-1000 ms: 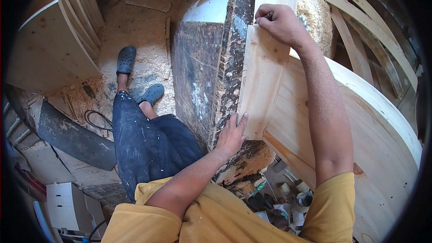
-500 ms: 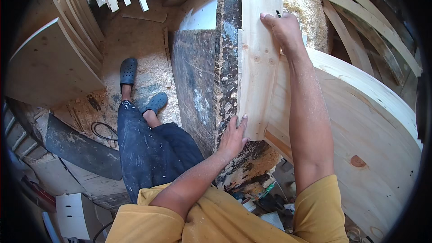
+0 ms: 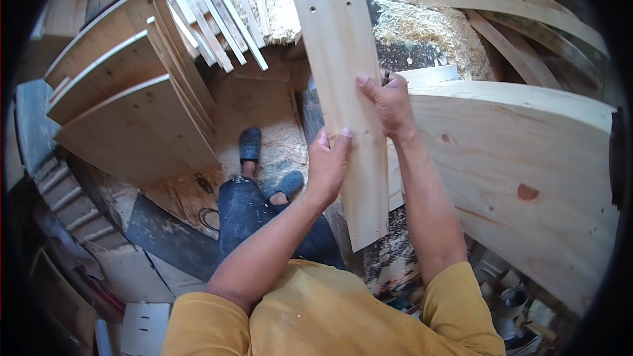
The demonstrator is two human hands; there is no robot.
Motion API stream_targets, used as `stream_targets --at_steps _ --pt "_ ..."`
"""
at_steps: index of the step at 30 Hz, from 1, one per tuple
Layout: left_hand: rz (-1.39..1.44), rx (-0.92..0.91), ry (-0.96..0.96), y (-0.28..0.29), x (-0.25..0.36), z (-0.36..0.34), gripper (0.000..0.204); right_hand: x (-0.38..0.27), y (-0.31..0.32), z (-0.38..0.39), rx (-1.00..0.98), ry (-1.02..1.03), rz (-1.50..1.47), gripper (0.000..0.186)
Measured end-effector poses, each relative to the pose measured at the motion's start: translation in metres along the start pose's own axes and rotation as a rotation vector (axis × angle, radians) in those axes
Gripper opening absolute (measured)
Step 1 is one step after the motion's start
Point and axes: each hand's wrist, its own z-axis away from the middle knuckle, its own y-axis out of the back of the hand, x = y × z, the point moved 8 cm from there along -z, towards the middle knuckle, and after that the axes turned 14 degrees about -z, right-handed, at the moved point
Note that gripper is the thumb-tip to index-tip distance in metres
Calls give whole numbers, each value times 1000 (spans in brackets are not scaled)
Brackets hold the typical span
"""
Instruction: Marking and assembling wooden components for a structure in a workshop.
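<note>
A long pale wooden board (image 3: 353,105) with a few small holes and knots slants up and away from me, held above the workbench (image 3: 395,257). My left hand (image 3: 330,165) grips its left edge, thumb on the upper face. Farther up, my right hand (image 3: 390,107) grasps the right edge, its thumb also on the face. A small dark, thin object (image 3: 385,77) shows at the right hand's fingers; I cannot make out what it is. The fingers under the board are hidden.
A large curved wooden panel (image 3: 508,158) stands to the right. Wood shavings (image 3: 435,20) lie heaped on the far end of the bench. Curved panels (image 3: 132,132) lean at the left, near narrow wood strips (image 3: 211,13). Sawdust covers the floor (image 3: 264,99).
The board has come up off the bench and tilted, its near end lower. My left hand has moved farther up along it, closing around its left edge. The view has shifted leftward.
</note>
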Motion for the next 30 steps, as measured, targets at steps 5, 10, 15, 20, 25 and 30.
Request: stream_targets --at_steps 5,10,15,20,25,30 --pt "-303 224 -237 35 34 41 37 -42 -39 54 -89 164 -39 28" --pt "-333 323 -653 67 82 71 52 -66 -59 152 -264 292 5 46" --pt "225 -517 -443 45 71 106 43 -28 -56 278 -290 555 354 52" --pt "273 -804 -581 30 84 178 32 15 -79 391 -192 708 600 69" --pt "419 -914 -534 30 71 209 29 59 -65 437 8 531 644 74" --pt "386 -679 -251 158 33 154 33 93 -80 424 -119 519 532 48"
